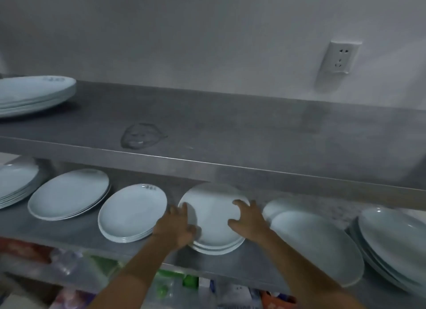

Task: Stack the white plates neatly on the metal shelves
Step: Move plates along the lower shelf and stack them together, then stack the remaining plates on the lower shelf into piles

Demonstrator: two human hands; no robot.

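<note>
Both hands on the round plate stack [213,218], which sits on the middle shelf [253,260] near its front edge, about midway along. Left hand [177,228] wraps the stack's left rim, fingers closed over the edge; grip narrow, holding the plates. Right hand [247,221] lies spread on top of the uppermost plate towards its right side, fingers wide, pressing or steadying, not clasping. Stack looks like about three plates, edges slightly offset at the front.

Progress, judged from the layout: most plates already shelved. Middle shelf carries, from its left end, a partly cut-off pile [16,182], an oval stack [69,194], a second oval stack [132,213], then the round stack in hand, then a large oval platter [315,246] overhanging the front edge, and a tilted pile [391,244] at the right end. Upper shelf [230,128] holds one stack [34,93] at its left end; the rest is bare, with a water mark [141,135] near the front edge.

Remaining, as it appears: square up the round stack; right-end piles lean and look untidy
</note>
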